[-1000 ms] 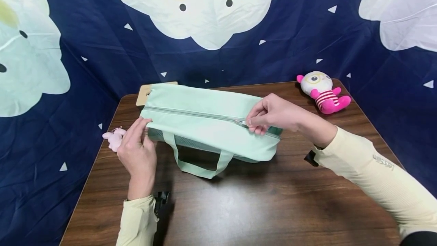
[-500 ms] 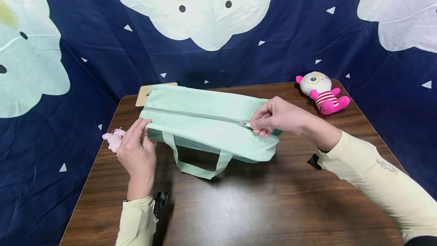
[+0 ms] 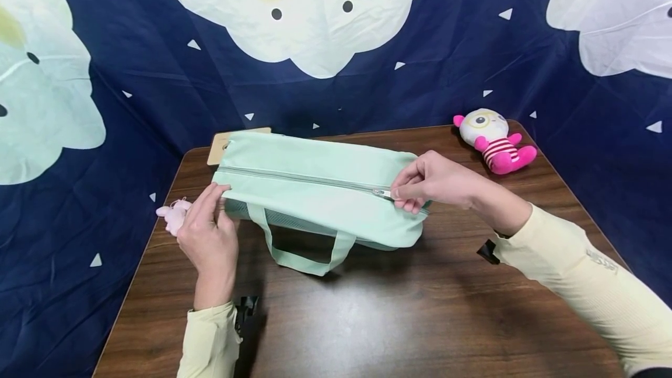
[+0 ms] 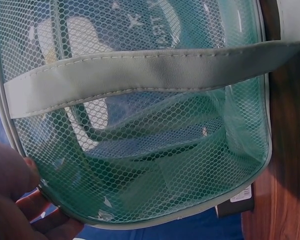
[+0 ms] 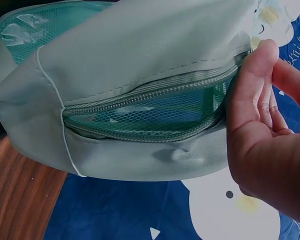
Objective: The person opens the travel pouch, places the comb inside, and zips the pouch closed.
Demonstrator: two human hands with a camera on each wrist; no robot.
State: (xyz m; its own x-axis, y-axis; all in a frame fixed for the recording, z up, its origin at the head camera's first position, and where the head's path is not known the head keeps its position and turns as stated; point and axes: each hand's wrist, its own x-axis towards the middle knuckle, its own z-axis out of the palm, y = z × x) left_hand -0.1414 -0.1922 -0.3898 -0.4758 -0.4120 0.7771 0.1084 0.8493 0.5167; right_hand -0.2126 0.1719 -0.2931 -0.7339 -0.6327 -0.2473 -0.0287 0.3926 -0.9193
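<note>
A mint green bag (image 3: 310, 156) lies on the table with its long zipper facing up. Thumb and fingers of my right hand (image 3: 438, 179) pinch the zipper pull (image 3: 381, 193) near the bag's right end. Left of the pull the teeth are joined; in the right wrist view, a stretch of zipper (image 5: 150, 97) gapes apart, showing green mesh inside. My left hand (image 3: 210, 232) grips the edge of the bag's left end. A strap handle (image 3: 304, 264) hangs at the front. The left wrist view shows the mesh side (image 4: 165, 170), with fingers (image 4: 35, 205) at its rim.
A pink and white plush toy (image 3: 501, 142) in a striped top sits at the table's back right corner. Beside my left hand lies a small pale pink plush (image 3: 174, 216). A beige flat-topped object (image 3: 216, 149) stands behind the bag. Dark blue cloth (image 3: 336, 98) surrounds the wooden table (image 3: 367, 319).
My right hand has drawn the zipper pull a short way to the right along the bag. The left hand keeps its grip on the left end.
</note>
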